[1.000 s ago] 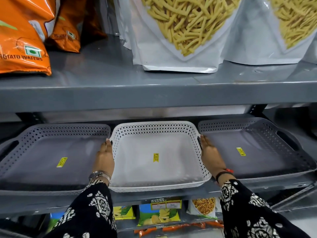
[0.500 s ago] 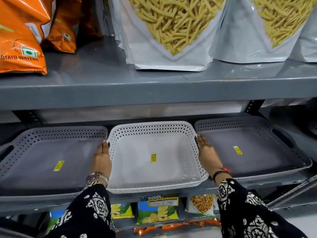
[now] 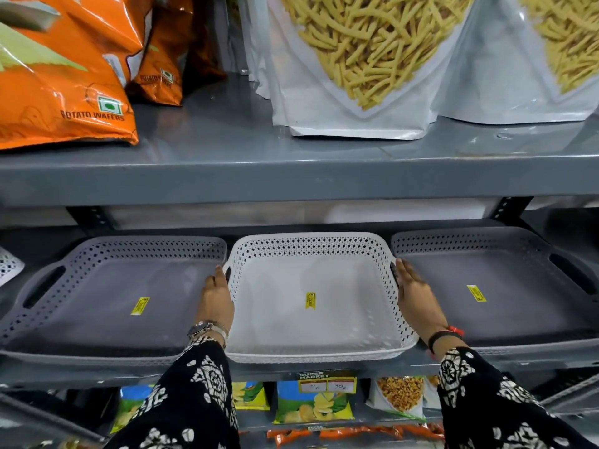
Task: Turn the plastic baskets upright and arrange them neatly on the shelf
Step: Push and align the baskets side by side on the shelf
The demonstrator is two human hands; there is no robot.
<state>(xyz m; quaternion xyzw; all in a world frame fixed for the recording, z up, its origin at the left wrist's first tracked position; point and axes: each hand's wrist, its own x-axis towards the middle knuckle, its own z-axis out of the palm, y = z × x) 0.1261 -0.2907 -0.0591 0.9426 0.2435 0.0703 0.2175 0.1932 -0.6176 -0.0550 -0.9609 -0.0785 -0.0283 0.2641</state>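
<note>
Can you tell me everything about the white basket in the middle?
The white basket looks like plastic, squarish with rounded corners, lattice-holed walls and a plain floor bearing a yellow sticker. It sits upright and empty on the grey shelf, between two grey baskets. The left hand and right hand press flat against its sides.

Bright light from above shines off the crinkly orange chip bags (image 3: 64, 76). The edges look bent and a bit blurry.

Perforated matt plastic white basket (image 3: 311, 319); painted metal shelf (image 3: 291, 186); glossy orange bags (image 3: 64, 76).
</note>
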